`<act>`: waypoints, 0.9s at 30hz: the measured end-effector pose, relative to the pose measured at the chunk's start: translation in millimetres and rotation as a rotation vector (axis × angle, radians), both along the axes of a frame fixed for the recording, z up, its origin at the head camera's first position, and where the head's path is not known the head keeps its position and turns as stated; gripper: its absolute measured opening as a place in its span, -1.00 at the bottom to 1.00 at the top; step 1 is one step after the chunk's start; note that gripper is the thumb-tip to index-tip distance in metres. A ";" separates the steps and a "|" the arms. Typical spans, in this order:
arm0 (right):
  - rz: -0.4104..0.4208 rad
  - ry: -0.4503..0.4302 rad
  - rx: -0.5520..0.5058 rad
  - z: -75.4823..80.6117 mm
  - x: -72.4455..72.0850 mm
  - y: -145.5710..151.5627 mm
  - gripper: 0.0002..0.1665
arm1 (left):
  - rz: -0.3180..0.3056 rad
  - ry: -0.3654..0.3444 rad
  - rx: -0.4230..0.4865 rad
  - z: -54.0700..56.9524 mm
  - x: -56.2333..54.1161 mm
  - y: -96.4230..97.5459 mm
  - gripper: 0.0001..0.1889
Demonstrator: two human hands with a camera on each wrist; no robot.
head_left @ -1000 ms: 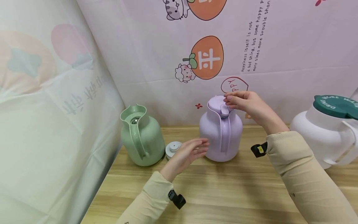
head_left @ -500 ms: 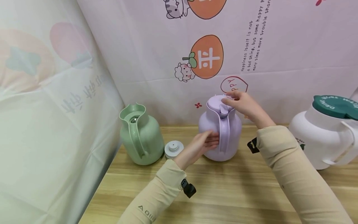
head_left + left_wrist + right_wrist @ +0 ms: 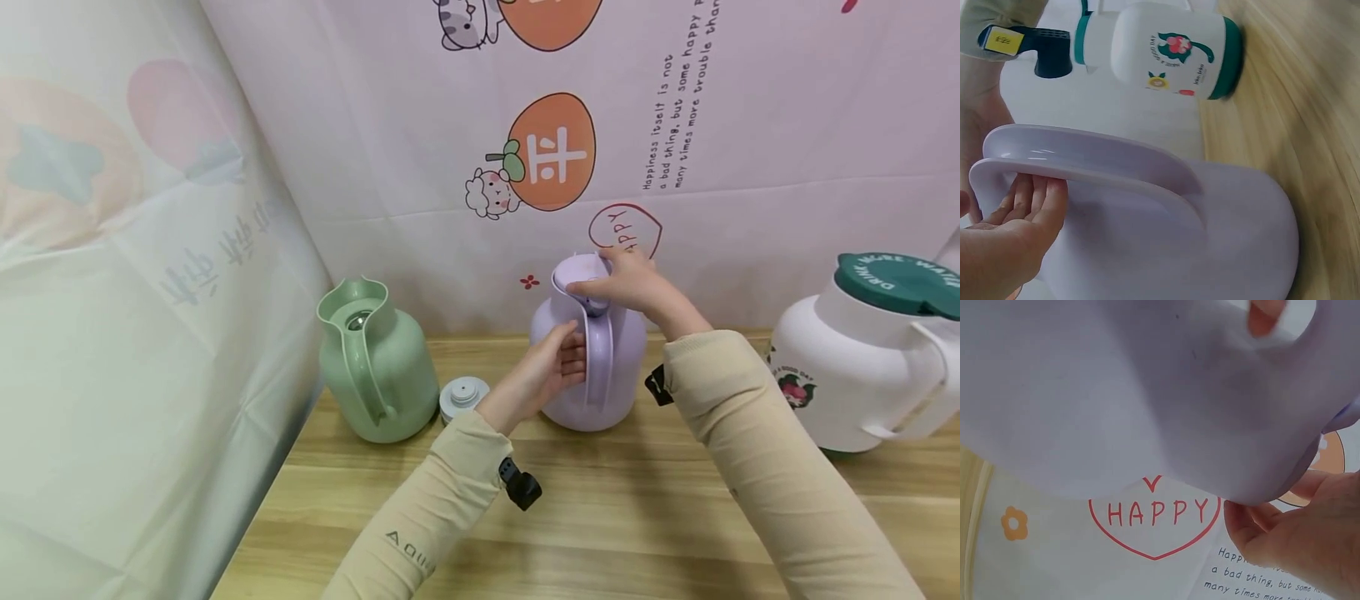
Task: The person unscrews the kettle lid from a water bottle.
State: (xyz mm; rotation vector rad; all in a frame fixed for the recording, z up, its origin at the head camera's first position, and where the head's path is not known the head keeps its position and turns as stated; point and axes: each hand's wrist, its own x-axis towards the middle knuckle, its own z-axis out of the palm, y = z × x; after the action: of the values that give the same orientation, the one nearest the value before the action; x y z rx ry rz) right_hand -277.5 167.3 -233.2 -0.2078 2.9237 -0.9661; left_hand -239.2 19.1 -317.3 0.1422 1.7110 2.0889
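lilac handle (image 3: 599,362) against loose left fingers (image 3: 1054,203), in head view alone right fingers (image 3: 621,259) apparently curled around lid (image 3: 579,270)

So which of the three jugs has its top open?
The pale green, round-bodied jug: its mouth is uncovered, while the lilac, round-bodied jug and white, green-topped jug are lidded.

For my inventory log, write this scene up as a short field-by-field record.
Surface: wood-grain table
Lilac jug: upright, lid on
Left grip: fingers reaching into that jug's handle
Right grip: on that jug's top, thumb over the lid
Green jug: upright, lidless, left in head view
Stopper: pale, beside green jug
White jug: upright, green lid on, right in head view
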 end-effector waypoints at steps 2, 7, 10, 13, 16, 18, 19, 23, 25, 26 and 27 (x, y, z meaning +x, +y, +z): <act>0.006 0.003 0.025 0.6 -0.6 -0.4 0.10 | 0.001 -0.001 0.007 3.3 -1.1 0.4 -0.52; 0.043 -0.009 0.084 2.6 -0.8 1.7 0.10 | 0.009 0.005 0.000 7.4 -1.6 -0.1 -0.46; 0.063 -0.023 0.094 3.3 -0.4 2.7 0.10 | 0.023 0.011 0.017 7.2 -1.1 0.0 -0.57; 0.072 -0.021 0.078 3.2 0.0 3.1 0.09 | 0.036 0.026 0.041 7.2 0.4 0.7 -0.73; 0.071 -0.013 0.058 2.0 1.5 4.6 0.07 | 0.040 0.046 0.032 6.3 0.8 2.5 -0.74; 0.070 -0.006 0.044 0.6 1.7 5.4 0.07 | 0.041 0.067 0.001 6.0 0.9 3.3 -0.70; 0.070 -0.004 0.037 -0.2 1.9 5.5 0.07 | 0.040 0.077 -0.016 5.6 0.9 3.7 -0.67; 0.066 0.006 0.020 -2.7 1.5 4.8 0.06 | 0.060 0.121 -0.066 3.6 1.5 4.5 -0.63; 0.062 0.007 0.017 -2.7 1.5 3.7 0.05 | 0.079 0.146 -0.071 2.2 1.7 5.1 -0.63; 0.060 0.009 0.018 -2.4 1.6 3.2 0.05 | 0.091 0.158 -0.072 1.6 1.8 5.3 -0.63; 0.059 0.011 0.017 -2.3 1.6 2.7 0.05 | 0.102 0.171 -0.073 1.0 1.9 5.5 -0.63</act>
State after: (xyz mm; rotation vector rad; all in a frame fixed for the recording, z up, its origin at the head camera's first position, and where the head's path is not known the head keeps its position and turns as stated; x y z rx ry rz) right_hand -276.0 170.0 -235.6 -0.2972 2.9166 -0.9339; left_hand -237.2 24.6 -316.3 0.2216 1.9298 2.1376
